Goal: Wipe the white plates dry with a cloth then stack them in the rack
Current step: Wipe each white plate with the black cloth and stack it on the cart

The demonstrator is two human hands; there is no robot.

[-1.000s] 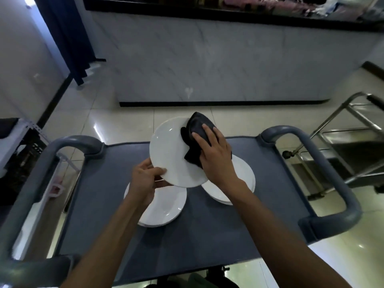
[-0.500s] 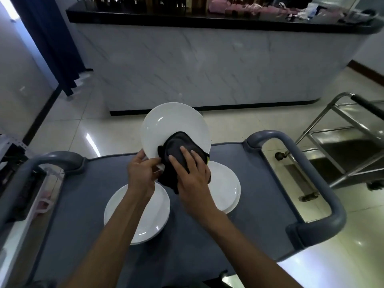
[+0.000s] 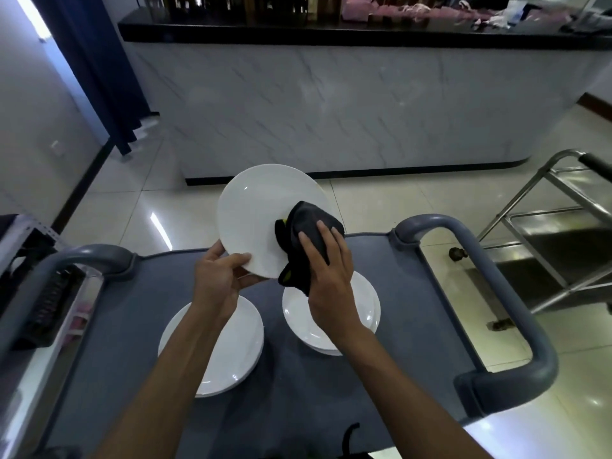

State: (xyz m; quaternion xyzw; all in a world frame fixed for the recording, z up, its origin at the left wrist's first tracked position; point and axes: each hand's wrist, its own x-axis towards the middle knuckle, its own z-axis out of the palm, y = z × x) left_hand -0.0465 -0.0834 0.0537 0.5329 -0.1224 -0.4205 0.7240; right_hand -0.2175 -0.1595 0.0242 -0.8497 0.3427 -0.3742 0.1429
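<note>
**Plate held up over the cart, cloth on its face**

I see the left hand point(image 3: 218, 279) pinching the white plate point(image 3: 261, 217) by its lower rim, tilted up, face toward me. The right hand point(image 3: 326, 270) presses a black cloth point(image 3: 304, 236) against its lower right, fingers fairly straight. Two plate stacks point(image 3: 228, 352) sit below on the grey cart point(image 3: 298, 402). No readable writing.

Marble counter point(image 3: 331, 104), glossy tile floor point(image 3: 414, 200), blue curtain point(image 3: 96, 61).

No readable text or labels anywhere.
</note>
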